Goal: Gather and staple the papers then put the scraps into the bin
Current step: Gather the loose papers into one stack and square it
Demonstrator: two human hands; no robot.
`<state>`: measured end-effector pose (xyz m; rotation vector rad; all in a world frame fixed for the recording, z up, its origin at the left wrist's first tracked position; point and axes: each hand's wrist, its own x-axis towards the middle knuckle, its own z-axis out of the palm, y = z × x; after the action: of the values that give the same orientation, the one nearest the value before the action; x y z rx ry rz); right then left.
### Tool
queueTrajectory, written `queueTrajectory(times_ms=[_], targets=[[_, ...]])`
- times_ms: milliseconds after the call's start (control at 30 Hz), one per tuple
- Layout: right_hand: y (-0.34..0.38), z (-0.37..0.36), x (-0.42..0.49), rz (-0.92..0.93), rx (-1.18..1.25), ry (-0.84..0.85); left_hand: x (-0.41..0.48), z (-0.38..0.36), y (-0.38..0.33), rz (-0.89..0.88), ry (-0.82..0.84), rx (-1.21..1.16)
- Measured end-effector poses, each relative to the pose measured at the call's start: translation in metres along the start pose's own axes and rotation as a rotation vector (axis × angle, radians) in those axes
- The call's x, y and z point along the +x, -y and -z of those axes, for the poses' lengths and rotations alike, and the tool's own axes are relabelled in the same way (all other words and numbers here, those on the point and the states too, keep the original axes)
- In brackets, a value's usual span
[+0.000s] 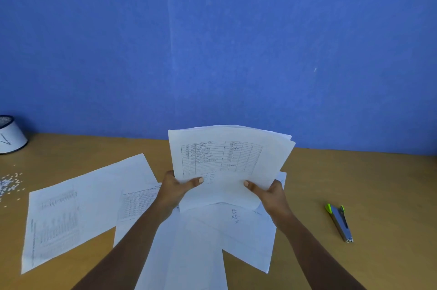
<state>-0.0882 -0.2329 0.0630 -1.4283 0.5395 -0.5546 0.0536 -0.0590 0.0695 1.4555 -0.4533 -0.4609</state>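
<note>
Above the wooden desk [369, 178], a fanned sheaf of papers [229, 159].
Left hand [176, 189] and right hand [270, 192] pinch its lower corners, thumbs in front; thin, limp sheets sit uneven, so one may slip out; slim metal stapler [340, 222] lies well right; small white scraps [10, 183] near the tapered bin [11, 135].

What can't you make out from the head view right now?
Head view:
- Bin: cut off by left edge, inside unseen.
- Loose sheets: partly under forearms and held stack; count unclear.
- Print: too blurred to read.
- Fingers of left hand and right hand: hidden behind stack.
</note>
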Motion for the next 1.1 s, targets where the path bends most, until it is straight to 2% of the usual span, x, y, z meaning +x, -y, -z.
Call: queueTrajectory(times_ms=[233,533,800,1100], targets=[[0.005,0.002,0.003,0.031,0.019,-0.019,0.003,0.001,-0.005,-0.020,0.002,-0.030],[-0.015,0.003,-0.002,-0.036,-0.004,0.026,-0.005,-0.001,0.010,0.032,0.001,-0.017],[-0.019,0.004,0.003,-0.055,-0.057,-0.068,-0.002,0.003,0.009,0.062,0.011,-0.015],[-0.032,0.027,0.002,-0.153,-0.129,-0.207,-0.003,0.012,0.028,0.309,-0.028,0.140]])
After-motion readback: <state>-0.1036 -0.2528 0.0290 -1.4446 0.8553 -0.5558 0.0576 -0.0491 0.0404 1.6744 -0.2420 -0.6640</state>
